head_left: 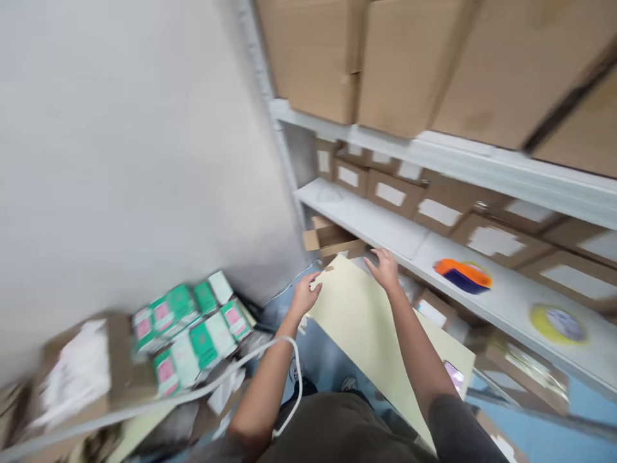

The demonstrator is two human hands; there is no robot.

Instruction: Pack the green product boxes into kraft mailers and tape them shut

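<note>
Holding a pale yellow sheet, the person has the left hand curled shut on its left edge near the far corner. The sheet slants up from the person's body towards the front edge of the white shelf. The right hand lies over the sheet's far edge, fingers spread; whether it pinches cannot be told. An orange-and-blue tape dispenser and a yellow tape roll sit near the shelf's front edge. Green-and-pink packets are piled at the left.
</note>
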